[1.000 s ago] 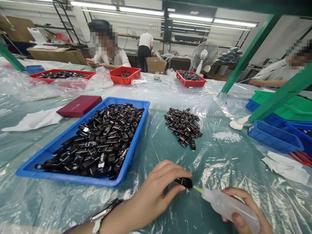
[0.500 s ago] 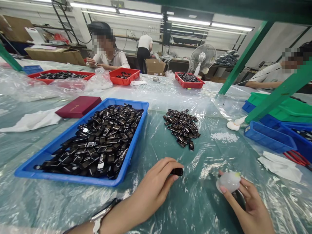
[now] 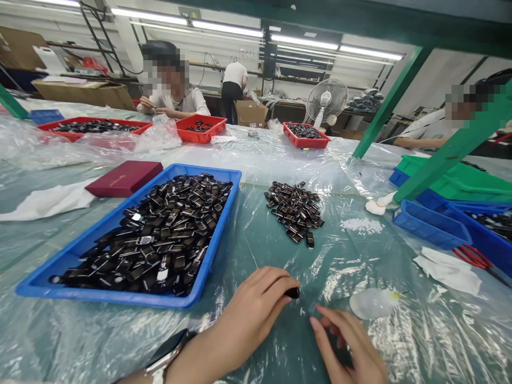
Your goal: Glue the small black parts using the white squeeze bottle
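Observation:
Pinched between the thumb and fingers of my left hand (image 3: 256, 306) is a small glossy black part (image 3: 293, 293), mostly covered by the fingers. Just right of it, my right hand (image 3: 354, 344) is low over the table with thumb and forefinger slightly apart and nothing visible between them. A tiny white piece (image 3: 302, 311) lies on the plastic sheet close to those fingertips. On its side beyond my right hand rests a translucent squeeze bottle (image 3: 372, 303) with a yellowish tip. Farther back are a pile of similar black parts (image 3: 294, 208) and a scatter of small white pieces (image 3: 362, 226).
A large blue tray (image 3: 208, 280) full of black parts stands at left, beside a maroon box (image 3: 125, 178). At right are a narrow blue bin (image 3: 432, 226), red-handled scissors (image 3: 472, 256), white cloth (image 3: 448, 271) and a green post (image 3: 452, 154). Co-workers sit across the table.
My right hand has let go of the squeeze bottle, which now lies on the table, and has moved left towards my left hand. The left hand still holds the black part.

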A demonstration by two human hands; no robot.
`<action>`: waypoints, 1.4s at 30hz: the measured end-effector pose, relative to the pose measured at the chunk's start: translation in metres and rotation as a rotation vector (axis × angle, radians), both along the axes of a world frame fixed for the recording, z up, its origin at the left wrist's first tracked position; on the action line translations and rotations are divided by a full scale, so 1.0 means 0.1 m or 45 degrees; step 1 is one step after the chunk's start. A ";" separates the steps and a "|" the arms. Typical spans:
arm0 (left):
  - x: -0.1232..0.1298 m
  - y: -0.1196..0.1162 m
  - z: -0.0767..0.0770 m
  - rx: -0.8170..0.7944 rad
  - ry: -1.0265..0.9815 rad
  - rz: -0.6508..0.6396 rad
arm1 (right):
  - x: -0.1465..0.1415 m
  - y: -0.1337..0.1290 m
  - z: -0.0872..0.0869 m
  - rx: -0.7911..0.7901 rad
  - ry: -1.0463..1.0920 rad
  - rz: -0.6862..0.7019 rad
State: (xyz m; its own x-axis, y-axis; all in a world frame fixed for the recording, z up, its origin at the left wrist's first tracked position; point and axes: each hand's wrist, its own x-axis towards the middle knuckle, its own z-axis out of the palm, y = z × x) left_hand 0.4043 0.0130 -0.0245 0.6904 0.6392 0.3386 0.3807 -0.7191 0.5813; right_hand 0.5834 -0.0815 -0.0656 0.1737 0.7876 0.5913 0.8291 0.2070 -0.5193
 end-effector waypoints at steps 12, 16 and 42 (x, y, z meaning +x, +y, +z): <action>-0.01 -0.03 -0.04 0.040 -0.005 -0.031 | -0.08 0.11 0.15 -0.532 0.923 0.103; -0.01 -0.04 -0.01 0.011 -0.052 -0.088 | -0.11 0.14 0.34 -0.573 1.519 0.237; -0.08 -0.03 0.00 0.298 -0.083 -0.291 | -0.19 0.19 0.36 -0.631 1.872 0.383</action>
State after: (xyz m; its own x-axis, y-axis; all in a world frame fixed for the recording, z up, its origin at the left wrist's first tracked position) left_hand 0.3965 0.0097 -0.0247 0.7792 0.3698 0.5060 0.1617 -0.8986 0.4078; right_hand 0.5648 -0.0623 -0.0292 0.1482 0.9537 -0.2619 -0.4777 -0.1628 -0.8633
